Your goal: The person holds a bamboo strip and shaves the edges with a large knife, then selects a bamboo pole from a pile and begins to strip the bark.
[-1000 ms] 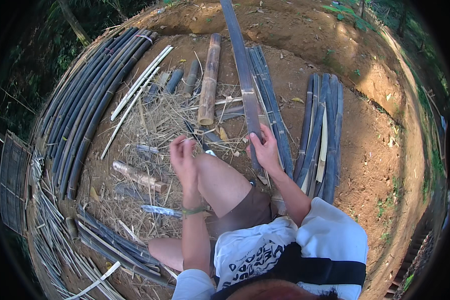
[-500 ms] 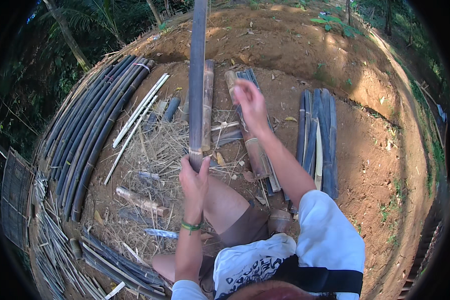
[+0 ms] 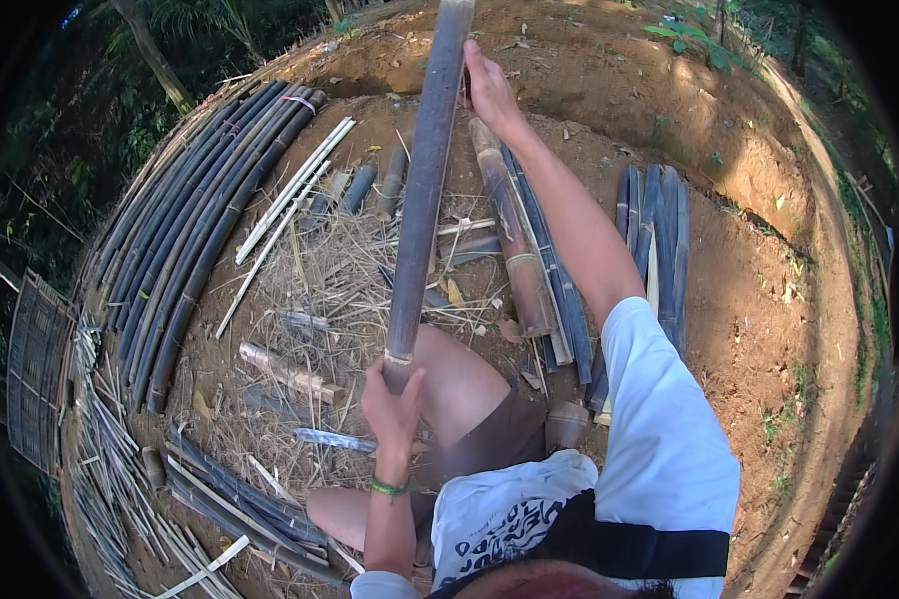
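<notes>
A long dark bamboo piece (image 3: 427, 190) stands out in front of me, its top running past the upper edge of the view. My left hand (image 3: 393, 407) is closed round its near end, just below a pale node ring, above my bent knee. Higher up, my right hand (image 3: 489, 92) grips the right edge of the same piece, its fingers partly hidden behind it. Under and right of the bamboo, a thick brown bamboo length (image 3: 517, 240) lies on the ground beside dark split strips (image 3: 561, 280).
Dark bamboo poles (image 3: 205, 230) lie bundled at left, near pale strips (image 3: 295, 190). Shavings (image 3: 340, 270) cover the ground before me, with a short bamboo log (image 3: 285, 374) and a shiny bluish strip (image 3: 335, 439). More split bamboo (image 3: 659, 245) lies at right.
My right hand has moved up and forward and taken hold of the bamboo's upper edge. The bamboo has tilted to the right and turned, and my left hand has lowered slightly.
</notes>
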Demonstrator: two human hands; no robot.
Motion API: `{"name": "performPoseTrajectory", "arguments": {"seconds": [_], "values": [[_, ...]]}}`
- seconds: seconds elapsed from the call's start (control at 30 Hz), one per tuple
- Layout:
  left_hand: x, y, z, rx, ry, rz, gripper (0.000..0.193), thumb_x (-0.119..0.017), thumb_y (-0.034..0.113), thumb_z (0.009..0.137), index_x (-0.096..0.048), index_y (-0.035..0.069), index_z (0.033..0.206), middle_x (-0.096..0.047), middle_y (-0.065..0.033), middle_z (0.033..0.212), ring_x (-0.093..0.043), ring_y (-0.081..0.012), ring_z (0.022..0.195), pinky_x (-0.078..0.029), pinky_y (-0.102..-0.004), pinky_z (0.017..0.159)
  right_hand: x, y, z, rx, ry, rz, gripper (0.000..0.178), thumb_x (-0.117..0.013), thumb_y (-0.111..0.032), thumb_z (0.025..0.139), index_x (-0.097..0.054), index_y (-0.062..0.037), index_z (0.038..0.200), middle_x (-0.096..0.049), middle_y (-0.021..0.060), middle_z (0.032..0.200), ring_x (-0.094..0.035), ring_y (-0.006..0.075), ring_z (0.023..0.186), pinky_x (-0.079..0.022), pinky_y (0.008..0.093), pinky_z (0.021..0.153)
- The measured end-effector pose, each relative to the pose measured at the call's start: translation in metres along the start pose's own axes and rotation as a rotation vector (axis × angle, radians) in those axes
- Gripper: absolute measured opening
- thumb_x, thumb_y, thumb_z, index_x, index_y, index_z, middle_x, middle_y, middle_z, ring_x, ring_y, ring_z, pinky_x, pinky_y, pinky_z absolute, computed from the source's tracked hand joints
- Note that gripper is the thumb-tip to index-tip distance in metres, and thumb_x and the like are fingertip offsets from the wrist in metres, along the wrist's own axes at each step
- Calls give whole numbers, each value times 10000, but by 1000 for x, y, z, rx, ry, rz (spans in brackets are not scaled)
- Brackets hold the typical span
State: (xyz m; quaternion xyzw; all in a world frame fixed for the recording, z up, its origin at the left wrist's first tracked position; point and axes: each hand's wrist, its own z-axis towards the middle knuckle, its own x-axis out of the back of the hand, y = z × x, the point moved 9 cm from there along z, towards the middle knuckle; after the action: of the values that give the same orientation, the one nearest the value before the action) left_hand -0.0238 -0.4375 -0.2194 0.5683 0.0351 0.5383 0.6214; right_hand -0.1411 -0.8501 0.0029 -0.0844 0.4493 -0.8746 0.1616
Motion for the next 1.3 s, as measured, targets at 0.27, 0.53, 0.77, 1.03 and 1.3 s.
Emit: {"name": "performPoseTrajectory", "arguments": {"seconds": [0.27, 0.53, 0.77, 1.03, 1.3], "values": [[-9, 6, -6, -52, -5, 44, 546, -854, 273, 749, -585, -35, 1111, -659, -224, 937, -643, -393, 831, -499, -429, 729, 19, -17, -13, 254, 237, -239, 698, -368, -568, 1013, -615, 36, 765, -597, 122, 632, -559, 259, 587, -435, 424, 596], [-27, -1, -19, 24, -58, -73, 513, -861, 265, 739, -613, -31, 1078, -663, -211, 906, -649, -345, 813, -502, -405, 733, 54, -18, -38, 243, 426, -441, 556, -441, -374, 1021, -605, 47, 696, -559, 243, 592, -584, 419, 574, -430, 480, 580], [-34, 6, -7, 79, -12, -126, 500, -864, 262, 736, -616, -37, 1052, -653, -184, 822, -624, -308, 719, -489, -391, 684, -15, -34, -123, 545, 220, -370, 396, -562, -181, 981, -545, 1, 630, -493, 177, 522, -530, 367, 477, -389, 447, 476], [-2, -4, 13, 84, 163, -134, 270, -668, 203, 929, -618, -31, 1053, -629, -181, 729, -607, -281, 635, -460, -371, 594, -72, 61, -152, -105, -171, -180, 526, -605, -345, 974, -468, 3, 1345, -576, 97, 1086, -576, 177, 985, -482, 315, 820], [-8, -33, 6, 232, 212, -453, 208, -523, 199, 1029, -583, 0, 1045, -584, -50, 711, -510, -119, 631, -430, -301, 588, -189, 75, -179, -500, -168, 506, 462, -434, -520, 1022, -481, -66, 959, -601, 91, 623, -608, 195, 492, -497, 306, 457]]}}
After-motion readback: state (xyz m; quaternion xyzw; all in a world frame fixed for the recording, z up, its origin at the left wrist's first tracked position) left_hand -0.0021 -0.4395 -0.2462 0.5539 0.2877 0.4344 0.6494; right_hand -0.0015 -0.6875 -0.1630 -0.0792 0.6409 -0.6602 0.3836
